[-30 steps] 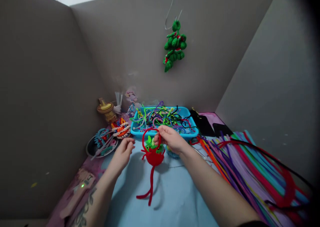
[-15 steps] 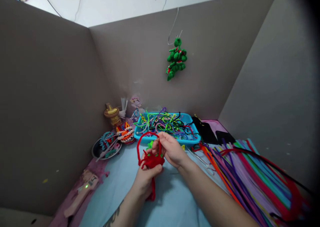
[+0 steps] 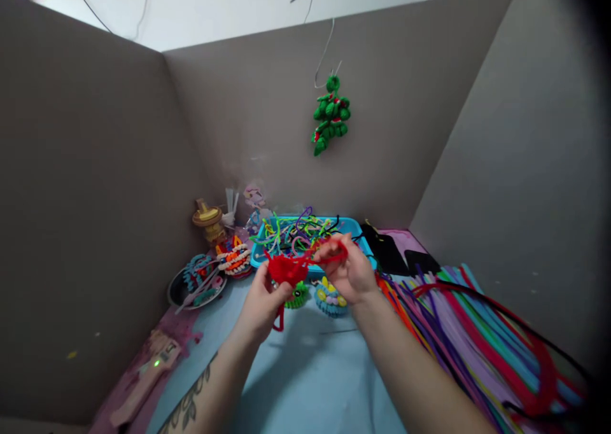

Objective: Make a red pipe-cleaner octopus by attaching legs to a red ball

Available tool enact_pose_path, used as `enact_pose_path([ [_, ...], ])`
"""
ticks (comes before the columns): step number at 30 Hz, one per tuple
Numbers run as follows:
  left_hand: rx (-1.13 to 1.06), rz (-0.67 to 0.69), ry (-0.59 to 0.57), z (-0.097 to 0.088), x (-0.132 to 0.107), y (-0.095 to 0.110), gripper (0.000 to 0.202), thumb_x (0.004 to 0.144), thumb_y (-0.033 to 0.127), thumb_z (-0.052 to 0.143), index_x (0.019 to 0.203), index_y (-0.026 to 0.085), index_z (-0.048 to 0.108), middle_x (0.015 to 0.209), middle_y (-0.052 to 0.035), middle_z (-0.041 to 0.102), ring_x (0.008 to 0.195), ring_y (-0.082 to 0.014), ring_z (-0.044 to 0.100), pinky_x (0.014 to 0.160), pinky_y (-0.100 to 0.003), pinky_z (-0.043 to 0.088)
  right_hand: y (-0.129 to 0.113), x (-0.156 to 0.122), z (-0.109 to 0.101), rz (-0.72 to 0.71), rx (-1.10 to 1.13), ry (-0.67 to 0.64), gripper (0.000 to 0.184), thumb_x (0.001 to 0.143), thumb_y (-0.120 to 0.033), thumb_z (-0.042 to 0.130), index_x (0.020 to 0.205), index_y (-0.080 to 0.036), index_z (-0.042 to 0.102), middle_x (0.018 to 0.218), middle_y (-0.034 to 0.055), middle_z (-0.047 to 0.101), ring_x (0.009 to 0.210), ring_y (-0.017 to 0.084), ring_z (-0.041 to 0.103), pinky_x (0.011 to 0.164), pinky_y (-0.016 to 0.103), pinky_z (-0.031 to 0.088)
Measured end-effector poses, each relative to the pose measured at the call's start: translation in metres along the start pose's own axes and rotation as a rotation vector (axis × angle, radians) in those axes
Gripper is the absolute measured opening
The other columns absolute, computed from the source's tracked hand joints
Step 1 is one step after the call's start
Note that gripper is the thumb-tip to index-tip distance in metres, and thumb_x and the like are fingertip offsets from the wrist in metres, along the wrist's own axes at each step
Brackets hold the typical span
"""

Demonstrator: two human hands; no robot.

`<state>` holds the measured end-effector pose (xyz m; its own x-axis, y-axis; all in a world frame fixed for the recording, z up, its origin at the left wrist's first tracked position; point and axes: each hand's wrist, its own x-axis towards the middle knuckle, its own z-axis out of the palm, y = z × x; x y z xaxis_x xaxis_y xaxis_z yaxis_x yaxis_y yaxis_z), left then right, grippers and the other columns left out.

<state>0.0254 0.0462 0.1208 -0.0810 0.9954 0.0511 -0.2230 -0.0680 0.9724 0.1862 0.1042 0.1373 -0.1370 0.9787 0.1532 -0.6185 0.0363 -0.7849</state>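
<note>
My left hand (image 3: 263, 301) is closed round a red pipe-cleaner piece (image 3: 287, 270), a bunched fuzzy bundle with one bent end hanging below the fingers. From it a red pipe-cleaner strand (image 3: 317, 259) runs across to my right hand (image 3: 357, 273), whose fingers are curled on the looped end. Both hands are raised over the blue cloth. Just beyond and below them sit a round green fuzzy piece (image 3: 298, 295) and a blue one with yellow and pink bits (image 3: 330, 299), both partly covered.
Behind stands a blue tray (image 3: 356, 227) full of pipe-cleaner scraps. A bowl (image 3: 176, 289) and an orange-and-cream piece (image 3: 233, 256) lie left, near a glue gun (image 3: 146, 380). Long coloured pipe cleaners (image 3: 482, 338) spread right. A green tree ornament (image 3: 330, 117) hangs against the grey partition.
The red piece has turned and risen slightly left in my left hand. My right hand has moved away to the right, drawing the strand sideways. The blue piece behind is now uncovered.
</note>
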Motion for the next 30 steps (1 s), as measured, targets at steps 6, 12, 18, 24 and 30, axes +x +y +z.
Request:
enact_pose_path([
  [6,0.093,0.112,-0.204,-0.005,0.031,0.026,0.045,0.058,0.031,0.079,0.091,0.019,0.052,0.086,-0.0003,0.061,0.078,-0.0153,0.058,0.068,-0.023,0.045,-0.018,-0.001,-0.009,-0.151,-0.226,-0.125,0.037,0.069,-0.055,0.069,0.065,-0.021,0.055,0.068,-0.0001,0.06,0.06,0.015,0.058,0.062,0.031,0.049],
  [12,0.099,0.025,-0.275,-0.011,0.039,0.013,0.041,0.063,0.031,0.077,0.095,0.019,0.055,0.088,-0.0009,0.061,0.078,-0.0147,0.057,0.068,-0.023,0.046,-0.02,-0.004,-0.002,-0.244,-0.681,-0.206,0.006,0.073,-0.024,0.067,0.076,-0.019,0.069,0.08,0.0024,0.058,0.072,0.015,0.056,0.064,0.027,0.044],
  [18,0.005,-0.113,-0.307,-0.002,0.042,0.003,0.052,0.064,0.043,0.076,0.104,0.02,0.054,0.097,-0.0042,0.062,0.073,-0.0135,0.056,0.061,-0.022,0.045,-0.008,-0.003,0.001,-0.136,-0.667,-0.065,0.01,0.073,-0.026,0.062,0.067,-0.018,0.061,0.065,-0.0005,0.056,0.061,0.013,0.052,0.058,0.025,0.041],
  [24,0.242,0.067,-0.206,-0.002,0.045,-0.001,0.073,0.063,0.046,0.075,0.124,0.022,0.042,0.125,-0.0138,0.051,0.108,-0.0284,0.054,0.085,-0.037,0.046,-0.01,-0.001,0.0,-0.219,-0.799,-0.051,0.016,0.076,-0.026,0.055,0.063,-0.018,0.057,0.065,0.0001,0.054,0.063,0.014,0.051,0.059,0.025,0.04],
  [30,0.512,0.335,-0.171,-0.01,0.04,0.013,0.043,0.071,0.036,0.07,0.11,0.024,0.057,0.139,-0.0116,0.039,0.132,-0.0315,0.033,0.107,-0.047,0.027,-0.009,-0.002,0.005,-0.215,-0.914,-0.139,0.022,0.08,-0.023,0.049,0.059,-0.018,0.053,0.065,-0.0001,0.052,0.064,0.013,0.049,0.06,0.025,0.038],
])
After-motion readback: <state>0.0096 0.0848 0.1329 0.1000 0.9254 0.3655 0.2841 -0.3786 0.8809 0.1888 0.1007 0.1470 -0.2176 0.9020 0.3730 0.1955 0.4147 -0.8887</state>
